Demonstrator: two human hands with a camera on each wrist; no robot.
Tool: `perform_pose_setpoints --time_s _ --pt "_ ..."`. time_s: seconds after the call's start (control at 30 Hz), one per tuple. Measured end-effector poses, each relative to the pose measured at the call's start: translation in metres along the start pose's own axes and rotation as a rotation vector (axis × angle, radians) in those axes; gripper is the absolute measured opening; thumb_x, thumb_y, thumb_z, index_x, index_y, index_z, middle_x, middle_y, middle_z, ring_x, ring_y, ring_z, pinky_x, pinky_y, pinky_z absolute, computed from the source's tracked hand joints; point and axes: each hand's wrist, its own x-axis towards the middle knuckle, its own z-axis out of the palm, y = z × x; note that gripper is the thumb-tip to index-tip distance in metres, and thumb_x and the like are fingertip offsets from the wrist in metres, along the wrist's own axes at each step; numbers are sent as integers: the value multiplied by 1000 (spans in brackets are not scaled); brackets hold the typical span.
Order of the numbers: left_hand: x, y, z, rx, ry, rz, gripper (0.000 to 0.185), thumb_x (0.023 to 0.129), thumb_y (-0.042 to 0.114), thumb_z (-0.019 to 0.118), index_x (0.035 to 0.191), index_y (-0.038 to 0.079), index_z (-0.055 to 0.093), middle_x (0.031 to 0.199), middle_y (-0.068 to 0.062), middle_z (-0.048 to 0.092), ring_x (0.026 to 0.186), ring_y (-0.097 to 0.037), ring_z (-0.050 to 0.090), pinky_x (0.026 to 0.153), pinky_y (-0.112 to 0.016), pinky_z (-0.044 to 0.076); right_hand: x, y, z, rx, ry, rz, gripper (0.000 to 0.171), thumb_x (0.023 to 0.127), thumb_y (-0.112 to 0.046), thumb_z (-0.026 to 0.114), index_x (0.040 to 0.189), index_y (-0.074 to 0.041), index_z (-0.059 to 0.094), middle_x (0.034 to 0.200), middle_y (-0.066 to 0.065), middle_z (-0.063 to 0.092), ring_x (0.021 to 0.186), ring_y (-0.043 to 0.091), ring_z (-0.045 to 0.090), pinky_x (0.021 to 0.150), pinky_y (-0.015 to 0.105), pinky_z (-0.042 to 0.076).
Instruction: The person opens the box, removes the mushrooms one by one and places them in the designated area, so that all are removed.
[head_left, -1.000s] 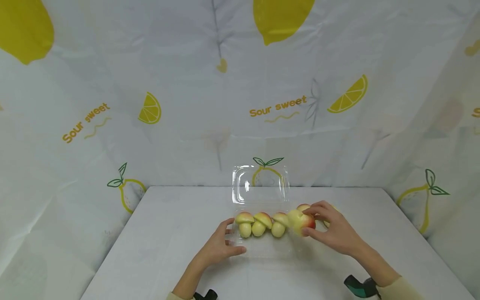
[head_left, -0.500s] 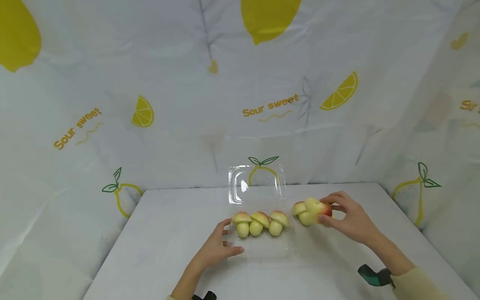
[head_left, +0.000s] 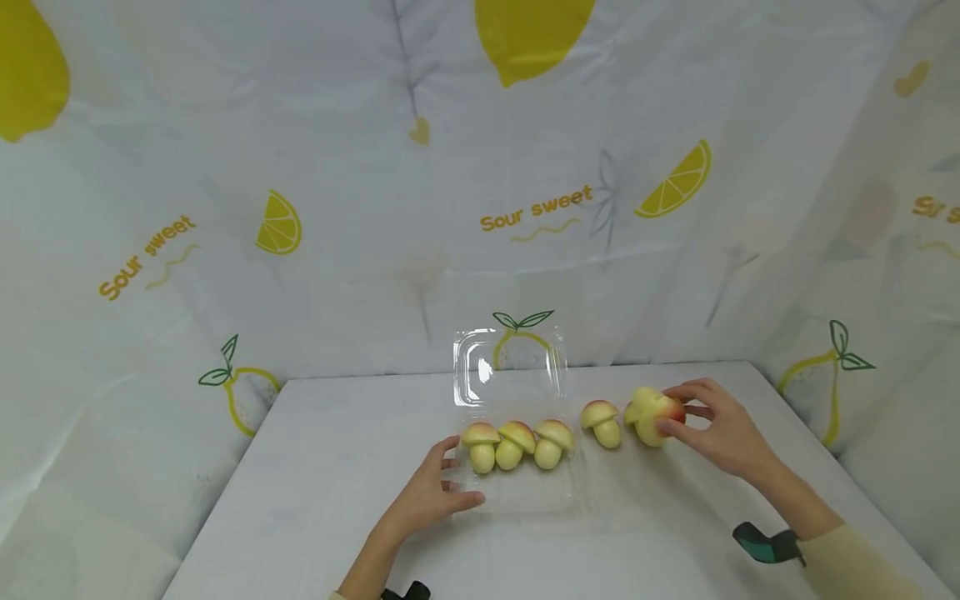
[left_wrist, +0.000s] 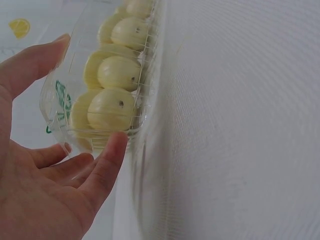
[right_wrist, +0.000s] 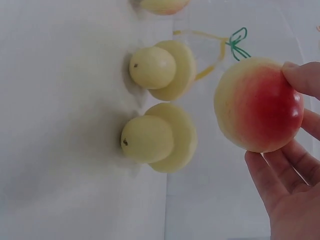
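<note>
Backdrop (head_left: 360, 275): pale fabric printed with lemons and "Sour sweet" lettering. White desk (head_left: 341, 454) in front of it.

Clear plastic container (head_left: 536, 502) on the desk, lid (head_left: 504, 379) raised at the back. Three mushroom-shaped pieces (head_left: 517, 436) sit side by side inside, toward the far side. To the right, on the desk, is a loose mushroom (head_left: 602, 423) near the container; a second loose mushroom (right_wrist: 149, 140) stands beyond it, partly hidden in the head view.

Left hand (head_left: 429, 493): thumb and fingers spread round the container's left end, clasping it. Right hand (head_left: 716, 429): thumb and fingertips clamped on the red-blushed cap of the held mushroom (right_wrist: 260, 107), in front of the second loose one. The held piece appears to be off the desk; contact with the one behind cannot be told.

Risks (judgement): the cap looks smooth and round and is held by fingertips only, so it could slip out. A sideways swing could knock over the loose pair, crowded close by. The container looks light; uneven pressure from the left hand could skid or tip it, jostling the row or dropping the lid.
</note>
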Motion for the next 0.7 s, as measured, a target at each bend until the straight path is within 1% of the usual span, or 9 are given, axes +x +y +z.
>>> perform_pose_setpoints --time_s 0.23,0.5,0.7 --pt "-1 1 0 -11 -4 2 97 82 30 86 156 6 28 146 -30 44 114 -41 61 92 -54 53 -3 13 -5 -19 16 52 36 79 -6 87 108 3 68 111 11 58 97 -10 49 81 1 42" --pt "-1 1 -1 -6 6 0 97 82 32 86 156 7 29 146 -29 45 114 -42 61 92 -54 52 -2 38 -9 16 47 130 36 83 -4 84 114 5 67 112 13 56 94 -6 50 78 3 45" --pt "0 1 1 -15 2 -4 97 82 30 86 156 5 29 146 -29 46 114 -42 61 91 -52 53 -6 55 -12 8 68 215 41 86 -7 82 120 8 63 113 14 55 93 -7 48 75 3 46"
